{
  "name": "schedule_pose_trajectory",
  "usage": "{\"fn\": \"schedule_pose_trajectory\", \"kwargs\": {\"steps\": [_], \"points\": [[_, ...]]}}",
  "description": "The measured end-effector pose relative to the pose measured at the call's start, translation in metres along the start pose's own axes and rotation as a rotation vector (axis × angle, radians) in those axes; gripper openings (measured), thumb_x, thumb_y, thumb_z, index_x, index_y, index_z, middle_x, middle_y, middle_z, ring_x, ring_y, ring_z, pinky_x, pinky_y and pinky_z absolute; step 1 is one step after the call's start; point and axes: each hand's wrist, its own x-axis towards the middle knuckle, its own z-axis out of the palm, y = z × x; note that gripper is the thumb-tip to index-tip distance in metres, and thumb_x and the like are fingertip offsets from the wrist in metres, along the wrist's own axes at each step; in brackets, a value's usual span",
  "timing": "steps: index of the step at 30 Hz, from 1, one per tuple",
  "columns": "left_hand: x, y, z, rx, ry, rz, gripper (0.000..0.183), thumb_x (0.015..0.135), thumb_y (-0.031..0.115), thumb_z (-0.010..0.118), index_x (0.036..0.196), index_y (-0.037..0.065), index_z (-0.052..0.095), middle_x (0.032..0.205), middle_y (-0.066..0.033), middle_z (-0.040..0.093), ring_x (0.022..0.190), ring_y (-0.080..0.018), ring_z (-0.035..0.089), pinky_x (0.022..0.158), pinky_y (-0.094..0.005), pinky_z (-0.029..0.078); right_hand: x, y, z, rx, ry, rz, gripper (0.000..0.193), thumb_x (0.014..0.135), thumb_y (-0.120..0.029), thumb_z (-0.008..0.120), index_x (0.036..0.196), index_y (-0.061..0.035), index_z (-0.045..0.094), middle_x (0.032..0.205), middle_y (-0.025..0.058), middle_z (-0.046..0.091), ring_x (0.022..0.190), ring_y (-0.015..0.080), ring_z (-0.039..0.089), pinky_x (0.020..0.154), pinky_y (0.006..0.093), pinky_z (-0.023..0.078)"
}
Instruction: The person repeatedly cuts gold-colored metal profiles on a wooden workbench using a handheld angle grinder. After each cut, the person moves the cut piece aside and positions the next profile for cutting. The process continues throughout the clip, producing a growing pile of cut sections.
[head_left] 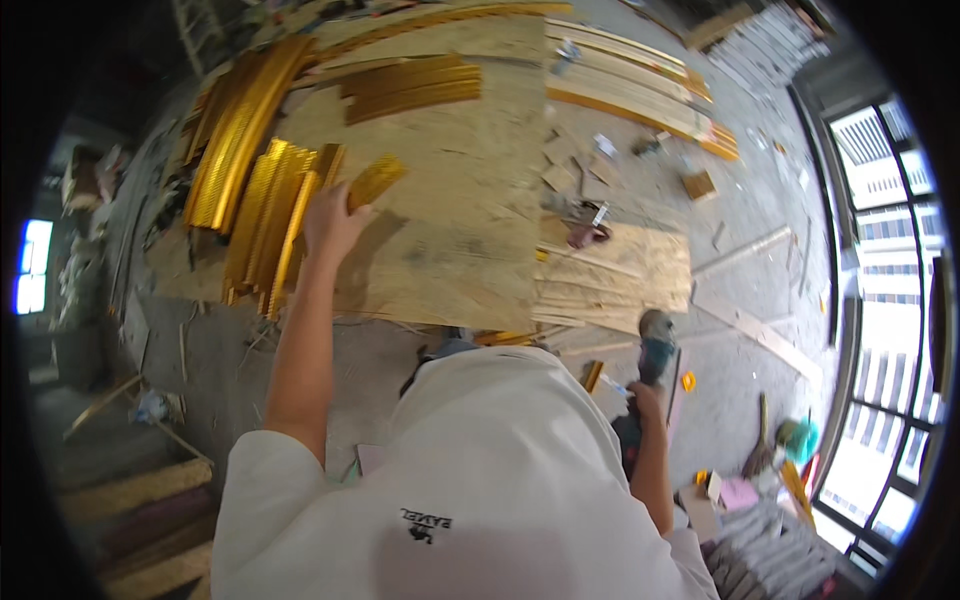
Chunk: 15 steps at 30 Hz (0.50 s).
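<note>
My left hand is closed around a short gold ribbed strip, held over the left part of the plywood sheet. Just left of that hand lies a stack of gold ribbed strips, with longer gold strips behind it. Low on my right side, my right hand grips a teal and black hand-held power tool with a rounded head pointing away from me. Its exact kind I cannot make out, and its lower end is partly hidden by my arm and shirt.
More gold strips lie farther back on the plywood. Long pale boards with gold edges rest at the back right. A smaller plywood piece, scraps and a wood block are on the floor. Windows line the right side.
</note>
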Motion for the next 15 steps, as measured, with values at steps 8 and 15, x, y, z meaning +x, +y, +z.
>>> {"fn": "schedule_pose_trajectory", "kwargs": {"steps": [8, 15], "points": [[-0.016, 0.178, 0.163, -0.069, -0.056, 0.618, 0.056, 0.082, 0.032, 0.077, 0.13, 0.01, 0.06, 0.121, -0.0116, 0.06, 0.114, -0.0319, 0.057, 0.097, -0.0446, 0.048, -0.062, -0.097, 0.033, -0.05, -0.088, -0.187, 0.021, 0.076, -0.016, 0.075, 0.084, 0.0007, 0.066, 0.064, 0.0071, 0.062, 0.05, 0.016, 0.059, 0.045, 0.0318, 0.045], [-0.024, 0.181, 0.167, -0.038, -0.129, 0.668, 0.061, 0.086, 0.034, 0.074, 0.138, 0.009, 0.054, 0.125, -0.0113, 0.055, 0.119, -0.0307, 0.053, 0.102, -0.0454, 0.045, -0.084, -0.129, 0.049, -0.014, -0.175, -0.2, 0.023, 0.077, -0.019, 0.073, 0.088, -0.0003, 0.064, 0.063, 0.0068, 0.062, 0.05, 0.0151, 0.059, 0.047, 0.0311, 0.046]]}}
